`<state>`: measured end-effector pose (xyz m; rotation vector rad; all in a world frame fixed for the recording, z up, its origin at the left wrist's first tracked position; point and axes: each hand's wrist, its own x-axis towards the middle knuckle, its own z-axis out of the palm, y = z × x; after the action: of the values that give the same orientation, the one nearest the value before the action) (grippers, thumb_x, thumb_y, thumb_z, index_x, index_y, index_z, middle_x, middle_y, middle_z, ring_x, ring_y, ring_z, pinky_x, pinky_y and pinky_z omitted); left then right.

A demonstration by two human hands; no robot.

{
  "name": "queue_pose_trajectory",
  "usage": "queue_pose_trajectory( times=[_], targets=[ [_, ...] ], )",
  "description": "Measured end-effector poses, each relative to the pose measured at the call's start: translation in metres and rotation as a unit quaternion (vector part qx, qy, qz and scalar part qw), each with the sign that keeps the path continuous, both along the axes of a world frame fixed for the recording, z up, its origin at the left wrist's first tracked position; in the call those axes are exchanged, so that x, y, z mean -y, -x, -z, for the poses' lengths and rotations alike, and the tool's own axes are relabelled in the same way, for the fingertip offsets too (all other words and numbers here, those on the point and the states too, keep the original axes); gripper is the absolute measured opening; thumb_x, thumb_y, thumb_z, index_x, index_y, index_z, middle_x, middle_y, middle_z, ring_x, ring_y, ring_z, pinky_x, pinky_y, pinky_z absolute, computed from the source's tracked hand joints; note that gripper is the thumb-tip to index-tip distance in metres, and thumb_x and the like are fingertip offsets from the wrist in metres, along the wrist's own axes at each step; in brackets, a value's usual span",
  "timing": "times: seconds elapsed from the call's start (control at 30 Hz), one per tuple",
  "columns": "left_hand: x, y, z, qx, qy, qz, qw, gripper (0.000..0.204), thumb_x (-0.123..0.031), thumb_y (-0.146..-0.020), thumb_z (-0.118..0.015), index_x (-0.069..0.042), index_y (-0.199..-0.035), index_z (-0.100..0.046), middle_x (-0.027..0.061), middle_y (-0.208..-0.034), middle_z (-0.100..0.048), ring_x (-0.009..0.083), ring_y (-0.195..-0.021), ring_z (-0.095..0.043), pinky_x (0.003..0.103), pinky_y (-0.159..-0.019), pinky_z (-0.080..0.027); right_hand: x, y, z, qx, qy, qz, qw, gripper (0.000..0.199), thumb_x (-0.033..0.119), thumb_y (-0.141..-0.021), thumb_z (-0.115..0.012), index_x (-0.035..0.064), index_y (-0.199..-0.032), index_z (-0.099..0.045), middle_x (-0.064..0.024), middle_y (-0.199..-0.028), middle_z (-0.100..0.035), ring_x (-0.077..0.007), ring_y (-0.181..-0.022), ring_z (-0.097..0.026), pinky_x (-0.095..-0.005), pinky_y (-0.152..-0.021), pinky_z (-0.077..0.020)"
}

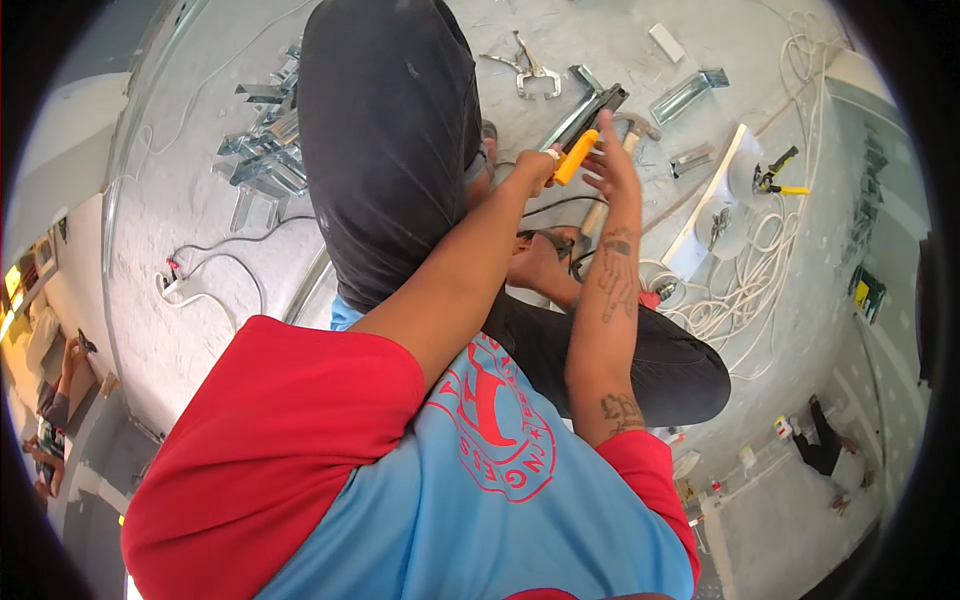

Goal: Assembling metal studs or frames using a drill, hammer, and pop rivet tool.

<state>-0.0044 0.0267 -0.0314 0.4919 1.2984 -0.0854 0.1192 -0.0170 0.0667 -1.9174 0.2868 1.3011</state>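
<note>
In front of my knees, both hands are at a dark tool (592, 116) with a yellow handle (576, 158). My left hand (540, 170) is closed at the tool's near end, left of the yellow handle. My right hand (613, 162) lies against the handle's right side with its fingers stretched and apart. Along the tool runs a shiny metal channel (562, 118), partly covered by it. A hammer (632, 132) rests on the floor right beside my right hand; my forearm hides part of its wooden handle. Farther ahead lie locking clamp pliers (523, 68).
Metal channel offcuts (270, 145) are heaped left of my knee. Another channel piece (690, 95) lies ahead right. To the right are a white board (712, 205), yellow-and-black snips (778, 180) and coiled white cable (735, 295). Other people (828, 445) appear at both rims.
</note>
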Motion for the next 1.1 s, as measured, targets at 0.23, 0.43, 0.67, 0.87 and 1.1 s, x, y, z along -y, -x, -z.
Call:
queue_pose_trajectory(
  times=[0.23,0.43,0.67,0.87,1.1],
  targets=[
    [-0.005,0.014,0.0,0.022,-0.087,0.107,0.99,0.044,-0.043,-0.092,-0.069,0.001,-0.097,-0.069,0.0127,-0.09,-0.069,0.0208,-0.07,-0.065,0.036,-0.054,-0.051,-0.017,0.045,0.08,0.088,-0.042,0.113,0.989,0.076,0.073,-0.08,-0.065,-0.0006,-0.098,-0.068,-0.0128,-0.086,-0.069,-0.0284,-0.073,-0.065,-0.0409,-0.077,-0.0532],
    [-0.019,0.012,-0.039,-0.058,-0.026,0.15,0.987,0.048,-0.047,-0.089,-0.064,0.001,-0.092,-0.068,0.0147,-0.082,-0.069,0.0203,-0.062,-0.064,0.038,-0.053,-0.05,-0.023,0.04,0.12,0.247,0.14,-0.035,0.958,0.077,0.07,-0.083,-0.063,-0.006,-0.092,-0.072,-0.0253,-0.096,-0.071,-0.039,-0.09,-0.069,-0.0436,-0.084,-0.0527],
    [-0.015,0.008,-0.047,-0.048,-0.015,0.04,0.998,0.041,-0.041,-0.089,-0.067,0.0,-0.096,-0.068,0.0113,-0.081,-0.067,0.0197,-0.059,-0.061,0.036,-0.05,-0.047,-0.033,0.047,0.086,0.31,0.211,-0.109,0.921,0.077,0.068,-0.082,-0.064,-0.0083,-0.092,-0.072,-0.027,-0.096,-0.071,-0.0411,-0.101,-0.068,-0.0473,-0.089,-0.0512],
    [-0.004,-0.001,-0.009,0.032,0.009,-0.027,0.999,0.043,-0.042,-0.089,-0.07,-0.001,-0.101,-0.068,0.0097,-0.085,-0.066,0.0192,-0.063,-0.061,0.036,-0.051,-0.048,-0.02,0.018,0.033,0.27,0.242,-0.404,0.84,0.072,0.063,-0.08,-0.07,-0.0027,-0.109,-0.069,-0.0232,-0.104,-0.071,-0.0385,-0.103,-0.067,-0.0481,-0.094,-0.0491],
    [0.003,0.009,0.002,0.021,0.005,-0.039,0.999,0.043,-0.04,-0.088,-0.075,0.001,-0.102,-0.068,0.0085,-0.085,-0.067,0.0173,-0.061,-0.06,0.032,-0.051,-0.048,0.006,-0.017,-0.024,-0.077,-0.098,0.053,0.991,0.095,0.078,-0.071,-0.071,0.001,-0.126,-0.06,-0.0129,-0.115,-0.063,-0.0301,-0.111,-0.058,-0.0517,-0.091,-0.0473]
  ],
)
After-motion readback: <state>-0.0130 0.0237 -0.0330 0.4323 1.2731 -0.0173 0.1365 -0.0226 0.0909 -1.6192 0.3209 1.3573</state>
